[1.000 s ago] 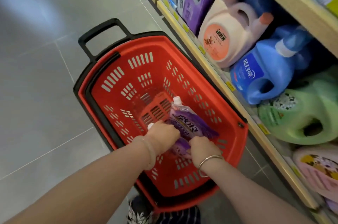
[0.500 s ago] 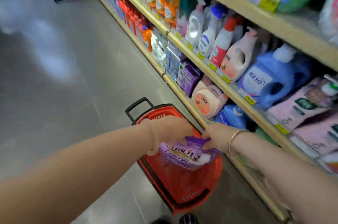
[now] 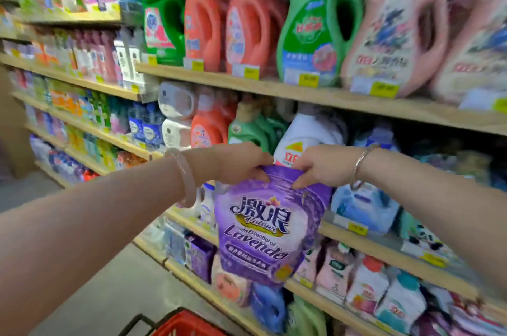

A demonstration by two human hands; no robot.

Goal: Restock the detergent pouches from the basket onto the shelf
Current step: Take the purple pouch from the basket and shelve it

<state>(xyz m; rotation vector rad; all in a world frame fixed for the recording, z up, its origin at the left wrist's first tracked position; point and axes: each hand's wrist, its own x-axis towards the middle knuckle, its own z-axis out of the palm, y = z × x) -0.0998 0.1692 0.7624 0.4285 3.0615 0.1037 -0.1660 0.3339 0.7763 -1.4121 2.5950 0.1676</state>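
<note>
A purple lavender detergent pouch (image 3: pixel 267 231) hangs upright in front of the shelves at chest height. My left hand (image 3: pixel 233 164) pinches its top left corner and my right hand (image 3: pixel 318 167) pinches its top right corner. Only the rim of the red basket (image 3: pixel 183 323) with its black handle shows at the bottom edge, on the floor below the pouch. The wooden shelf (image 3: pixel 365 246) behind the pouch carries blue and white detergent packs.
Large green, orange and pink detergent jugs (image 3: pixel 315 25) fill the upper shelf. More pouches and bottles (image 3: pixel 365 283) crowd the lower shelves on the right. The grey aisle floor (image 3: pixel 115 280) lies to the left of the shelving.
Both hands have lifted the purple pouch out of the basket and up to shelf height. The view has swung up from the basket to the shelves.
</note>
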